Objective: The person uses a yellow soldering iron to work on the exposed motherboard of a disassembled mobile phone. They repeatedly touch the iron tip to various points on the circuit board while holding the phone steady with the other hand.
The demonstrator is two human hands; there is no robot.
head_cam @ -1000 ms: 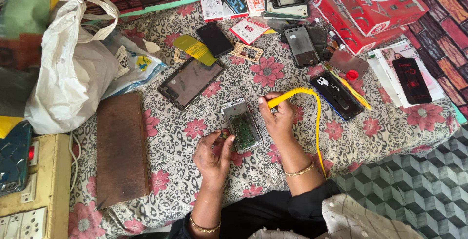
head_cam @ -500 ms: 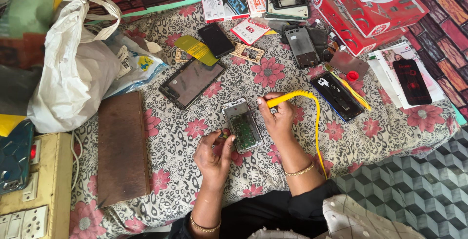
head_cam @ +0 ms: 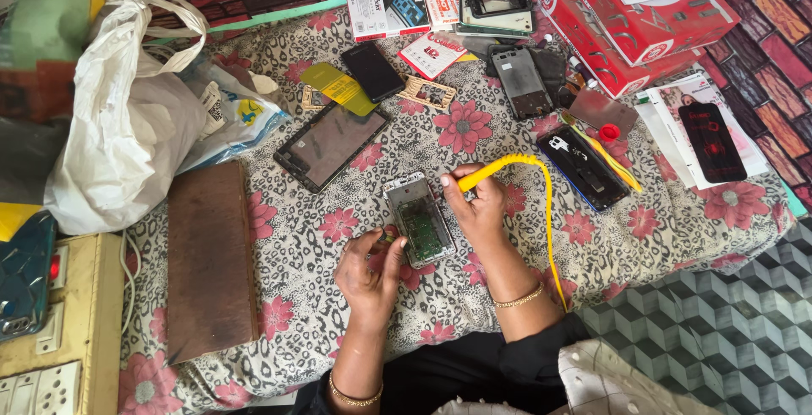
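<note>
On the flowered cloth [head_cam: 592, 254], the left hand [head_cam: 370, 267] pinches the opened phone [head_cam: 419, 219] while the right hand [head_cam: 478, 208], at three o'clock, clamps a yellow tool [head_cam: 495, 170].

I see even, bright overhead light, soft shadows under the hands, sharp focus, slight wide-angle bending at edges.
</note>
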